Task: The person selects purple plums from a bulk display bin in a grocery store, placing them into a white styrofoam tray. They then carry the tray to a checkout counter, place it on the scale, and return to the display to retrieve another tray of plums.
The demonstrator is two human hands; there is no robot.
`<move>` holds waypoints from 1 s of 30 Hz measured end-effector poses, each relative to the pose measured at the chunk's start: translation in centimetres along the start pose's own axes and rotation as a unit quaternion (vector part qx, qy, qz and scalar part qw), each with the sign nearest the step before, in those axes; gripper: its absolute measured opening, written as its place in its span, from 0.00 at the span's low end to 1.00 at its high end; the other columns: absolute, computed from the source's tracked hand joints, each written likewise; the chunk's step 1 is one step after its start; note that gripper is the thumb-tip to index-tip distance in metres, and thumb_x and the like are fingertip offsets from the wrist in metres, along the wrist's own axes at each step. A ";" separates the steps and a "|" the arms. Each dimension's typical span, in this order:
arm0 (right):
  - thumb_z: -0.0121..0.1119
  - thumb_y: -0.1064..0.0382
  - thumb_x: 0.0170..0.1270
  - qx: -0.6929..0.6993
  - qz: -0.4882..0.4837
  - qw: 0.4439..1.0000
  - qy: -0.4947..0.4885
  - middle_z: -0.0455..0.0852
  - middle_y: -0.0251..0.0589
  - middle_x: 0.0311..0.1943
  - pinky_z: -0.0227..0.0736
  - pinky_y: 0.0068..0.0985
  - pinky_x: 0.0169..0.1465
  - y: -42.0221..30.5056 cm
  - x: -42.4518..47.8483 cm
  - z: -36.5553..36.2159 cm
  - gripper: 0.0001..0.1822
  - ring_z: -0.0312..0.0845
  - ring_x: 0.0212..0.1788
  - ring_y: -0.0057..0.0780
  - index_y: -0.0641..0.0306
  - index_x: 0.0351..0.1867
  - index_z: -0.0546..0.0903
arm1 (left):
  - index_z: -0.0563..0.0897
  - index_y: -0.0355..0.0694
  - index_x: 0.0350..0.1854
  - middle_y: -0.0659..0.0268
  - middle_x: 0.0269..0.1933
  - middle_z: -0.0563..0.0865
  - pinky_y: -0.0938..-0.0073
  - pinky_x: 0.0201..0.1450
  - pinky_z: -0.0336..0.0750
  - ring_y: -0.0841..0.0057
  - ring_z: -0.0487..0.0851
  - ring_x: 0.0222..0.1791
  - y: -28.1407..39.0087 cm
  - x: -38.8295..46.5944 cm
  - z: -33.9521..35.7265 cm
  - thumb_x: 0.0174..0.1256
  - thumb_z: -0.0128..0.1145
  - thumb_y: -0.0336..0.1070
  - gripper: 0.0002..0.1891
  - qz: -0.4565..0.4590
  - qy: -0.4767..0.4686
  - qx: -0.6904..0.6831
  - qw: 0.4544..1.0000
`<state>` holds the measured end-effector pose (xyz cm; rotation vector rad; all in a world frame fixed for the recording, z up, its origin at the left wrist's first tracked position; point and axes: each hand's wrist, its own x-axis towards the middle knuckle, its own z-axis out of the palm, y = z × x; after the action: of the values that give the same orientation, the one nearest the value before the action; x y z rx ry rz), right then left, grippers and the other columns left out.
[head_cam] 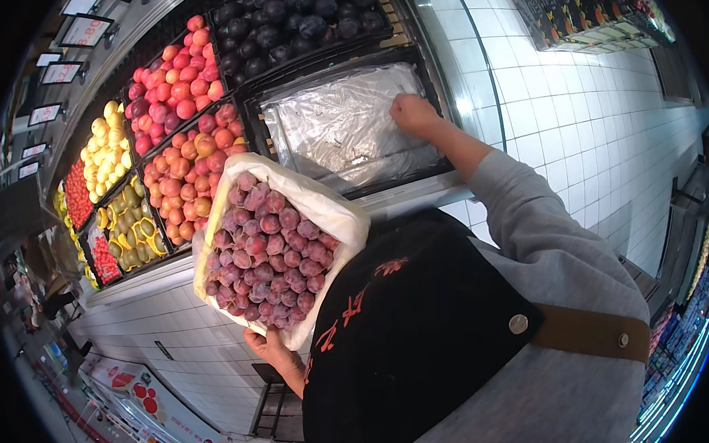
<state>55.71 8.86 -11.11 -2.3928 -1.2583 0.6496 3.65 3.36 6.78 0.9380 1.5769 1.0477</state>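
Observation:
My left hand (271, 348) holds the lower edge of a box (305, 194) lined with pale paper, its thumb on the rim. Reddish-purple grapes or small plums (266, 256) fill the box, which leans against the black apron. My right hand (414, 115) is curled into a fist at the right side of a clear plastic sheet (337, 123); its fingertips are hidden, and it seems to pinch the film. The wrinkled sheet lies in a black display tray (388, 183) with no fruit on it.
Black trays of dark plums (296, 20), red plums (173, 86), orange-red fruit (189, 170), kiwis (132, 227) and yellow fruit (107, 150) adjoin the lined tray. A glass panel (472, 65) borders the stand at right. Price signs (83, 32) line the far side; printed cartons (584, 11) stand upper right.

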 end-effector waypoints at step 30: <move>0.56 0.63 0.64 0.465 0.124 0.843 -0.240 0.84 0.38 0.32 0.80 0.23 0.33 -9.1 6.1 4.0 0.08 0.80 0.30 0.24 0.63 0.41 0.82 | 0.73 0.39 0.48 0.63 0.46 0.81 0.72 0.52 0.75 0.77 0.79 0.44 0.3 -0.4 0.4 0.56 0.60 0.22 0.17 -0.022 0.006 -0.035 0.999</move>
<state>50.46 19.31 -11.17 -1.5887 -0.5203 1.5760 4.18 3.19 7.16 0.8473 1.5541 1.0713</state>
